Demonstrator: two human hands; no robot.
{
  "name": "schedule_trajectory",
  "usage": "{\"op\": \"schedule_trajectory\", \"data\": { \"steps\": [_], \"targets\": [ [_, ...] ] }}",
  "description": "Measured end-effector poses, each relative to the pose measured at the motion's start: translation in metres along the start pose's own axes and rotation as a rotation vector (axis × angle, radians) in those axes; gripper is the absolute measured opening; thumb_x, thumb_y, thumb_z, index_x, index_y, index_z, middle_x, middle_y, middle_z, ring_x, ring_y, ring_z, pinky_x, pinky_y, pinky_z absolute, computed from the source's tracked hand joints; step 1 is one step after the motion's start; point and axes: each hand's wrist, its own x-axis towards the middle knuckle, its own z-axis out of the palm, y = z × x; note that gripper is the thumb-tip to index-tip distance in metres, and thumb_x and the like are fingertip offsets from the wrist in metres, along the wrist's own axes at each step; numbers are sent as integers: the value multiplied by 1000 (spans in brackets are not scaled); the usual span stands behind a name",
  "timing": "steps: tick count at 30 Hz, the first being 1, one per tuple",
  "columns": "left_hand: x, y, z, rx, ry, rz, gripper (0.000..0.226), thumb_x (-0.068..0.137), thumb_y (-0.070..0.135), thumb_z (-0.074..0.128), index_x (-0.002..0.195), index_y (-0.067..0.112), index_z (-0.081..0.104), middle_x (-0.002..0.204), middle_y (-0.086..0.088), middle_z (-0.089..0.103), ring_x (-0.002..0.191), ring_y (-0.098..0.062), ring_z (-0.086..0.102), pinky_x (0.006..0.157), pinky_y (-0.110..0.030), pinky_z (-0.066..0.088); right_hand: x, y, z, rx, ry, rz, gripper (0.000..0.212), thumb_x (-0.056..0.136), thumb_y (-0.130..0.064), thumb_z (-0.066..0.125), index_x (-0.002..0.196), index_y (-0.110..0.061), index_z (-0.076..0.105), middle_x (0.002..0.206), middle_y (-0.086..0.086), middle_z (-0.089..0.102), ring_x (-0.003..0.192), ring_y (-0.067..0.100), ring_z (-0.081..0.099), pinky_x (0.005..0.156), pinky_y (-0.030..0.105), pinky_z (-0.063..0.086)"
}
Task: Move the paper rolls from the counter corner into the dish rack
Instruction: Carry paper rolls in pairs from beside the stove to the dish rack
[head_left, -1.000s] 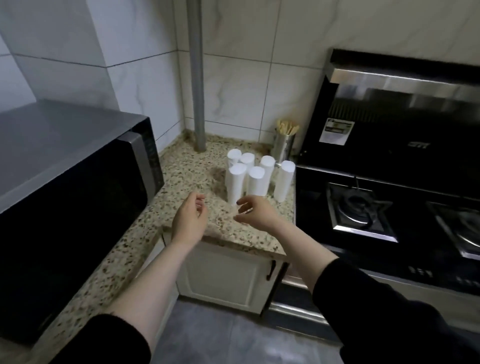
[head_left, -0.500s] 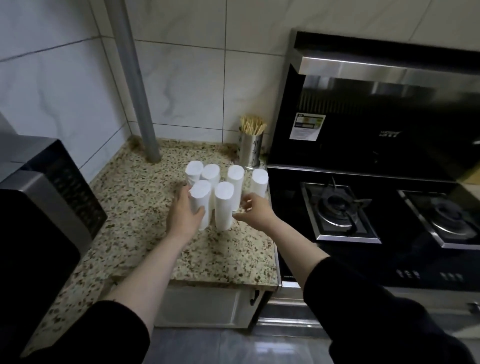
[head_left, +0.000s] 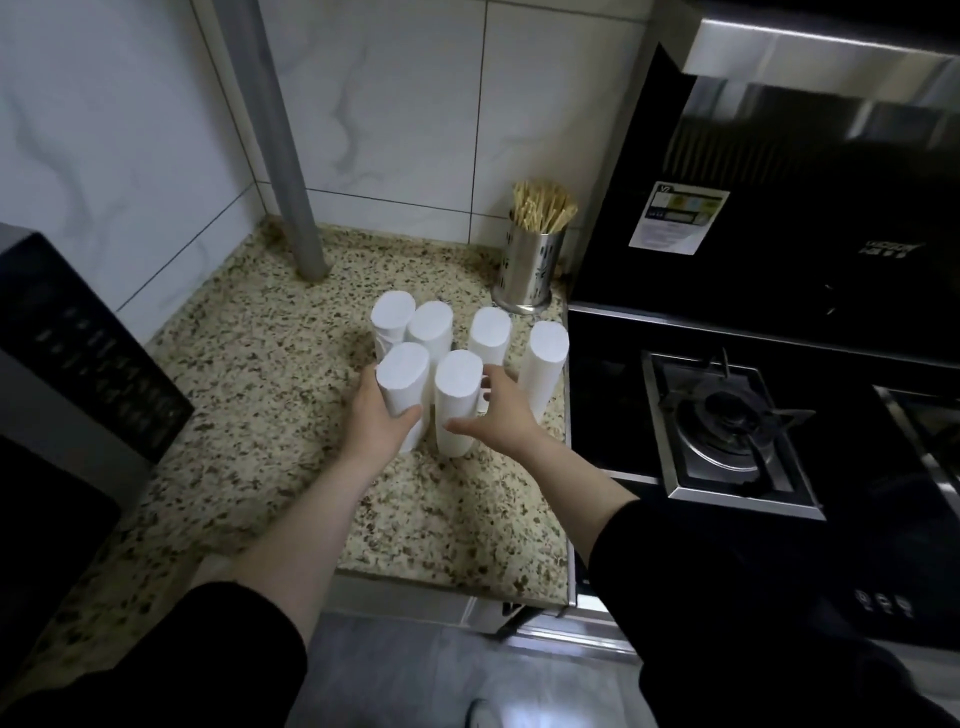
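Note:
Several white paper rolls stand upright in a cluster on the speckled stone counter (head_left: 249, 374), near the corner. My left hand (head_left: 376, 423) is wrapped around the front-left roll (head_left: 402, 374), thumb across its front. My right hand (head_left: 501, 415) cups the front-middle roll (head_left: 457, 387), with the thumb on its lower front and the fingers along its right side. Other rolls stand behind them (head_left: 393, 318) (head_left: 431, 326) (head_left: 490, 332), and one stands at the right counter edge (head_left: 545, 358). No dish rack is in view.
A steel holder with chopsticks (head_left: 530, 265) stands behind the rolls. A grey pipe (head_left: 291, 171) rises in the tiled corner. A microwave (head_left: 72, 374) fills the left side. A black gas stove (head_left: 727, 415) and range hood (head_left: 810, 171) border the counter on the right.
Both hands reached forward from the counter's front edge to the rolls. The left closed on the front-left roll, and the right shifted from the rightmost roll to the front-middle one.

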Motion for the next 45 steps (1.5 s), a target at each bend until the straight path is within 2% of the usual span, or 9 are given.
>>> {"op": "schedule_trajectory", "data": {
  "steps": [7, 12, 17, 22, 26, 28, 37, 42, 45],
  "targets": [
    [1, 0, 3, -14, 49, -5, 63, 73, 13, 76, 128, 5, 46, 130, -18, 54, 123, -32, 48, 96, -39, 42, 10, 2, 7, -26, 34, -46, 76, 67, -25, 82, 131, -13, 42, 132, 7, 54, 119, 25, 52, 98, 45, 47],
    [-3, 2, 1, -17, 80, -8, 61, 73, 11, 76, 127, 3, 48, 129, -18, 56, 122, -31, 51, 94, -35, 42, 9, 3, 4, -40, 21, -63, 75, 65, -26, 82, 129, -13, 44, 128, 6, 57, 115, 25, 55, 94, 45, 50],
    [-10, 4, -11, -16, 175, -52, 64, 74, 13, 76, 129, 5, 46, 133, -17, 54, 125, -32, 49, 100, -42, 43, 2, -3, -1, -55, -9, -118, 75, 65, -26, 82, 128, -13, 44, 127, 5, 57, 113, 24, 56, 92, 44, 51],
    [-25, 6, -33, -29, 295, -112, 66, 75, 14, 76, 132, 4, 45, 136, -17, 53, 127, -32, 48, 102, -42, 42, -2, -22, -1, -63, -98, -226, 75, 67, -24, 82, 130, -14, 44, 130, 4, 55, 115, 22, 54, 92, 36, 48],
    [-44, 0, -64, -46, 410, -146, 65, 75, 15, 77, 132, 4, 46, 136, -16, 53, 126, -32, 49, 102, -43, 43, -9, -47, 14, -93, -176, -323, 78, 67, -25, 83, 132, -13, 42, 132, 5, 54, 116, 24, 54, 95, 40, 49],
    [-55, -4, -78, -40, 450, -171, 66, 74, 16, 77, 131, 4, 47, 136, -17, 53, 126, -32, 50, 102, -43, 43, -14, -57, 23, -110, -215, -362, 78, 68, -26, 82, 133, -14, 41, 132, 4, 54, 116, 23, 53, 95, 38, 48],
    [-151, -45, -148, -20, 642, -265, 65, 73, 16, 78, 129, 2, 48, 130, -17, 58, 121, -31, 53, 97, -36, 42, -65, -106, 93, -195, -421, -535, 81, 64, -28, 84, 132, -15, 43, 131, 4, 54, 115, 23, 55, 91, 35, 49],
    [-241, -73, -182, -28, 722, -335, 64, 73, 18, 78, 129, 6, 49, 128, -13, 60, 120, -29, 54, 96, -33, 43, -125, -130, 139, -231, -580, -640, 76, 64, -26, 85, 128, -16, 46, 127, 3, 56, 111, 22, 56, 89, 35, 49],
    [-305, -88, -195, -8, 732, -376, 63, 73, 22, 77, 129, 10, 50, 126, -9, 62, 118, -27, 56, 93, -33, 44, -174, -138, 164, -231, -671, -669, 76, 63, -26, 86, 128, -15, 48, 123, 1, 57, 107, 17, 56, 87, 30, 47]
  ]
}}
